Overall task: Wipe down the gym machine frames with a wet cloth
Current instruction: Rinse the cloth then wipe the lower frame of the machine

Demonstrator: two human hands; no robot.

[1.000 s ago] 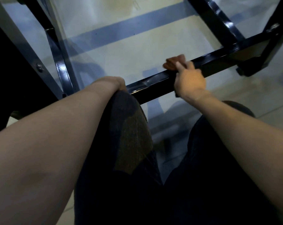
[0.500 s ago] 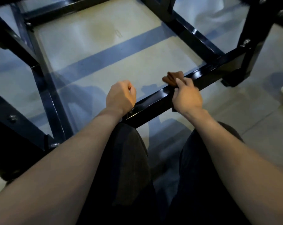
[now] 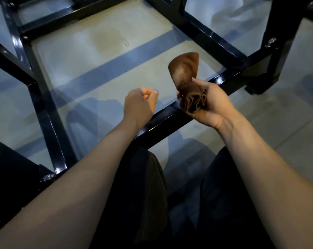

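A glossy black frame bar (image 3: pixel 171 112) of the gym machine runs low across the floor in front of my knees, rising toward the right. My right hand (image 3: pixel 208 107) is turned palm up above this bar and grips a bunched brown cloth (image 3: pixel 186 71), whose loose end stands up past my fingers. My left hand (image 3: pixel 140 105) hovers just left of it, over the bar, with its fingers curled and nothing in them.
More black frame bars cross the floor: one on the left (image 3: pixel 44 106), one at the back (image 3: pixel 83 15), one slanting at the right (image 3: pixel 209 36). A bolted upright post (image 3: pixel 276 44) stands at the right. The pale floor (image 3: pixel 105 56) carries a blue stripe. My dark-trousered knees fill the bottom.
My right hand lifted the cloth off the bar and turned palm up. My left hand left the bar and rose beside it. The view moved forward over the frame.
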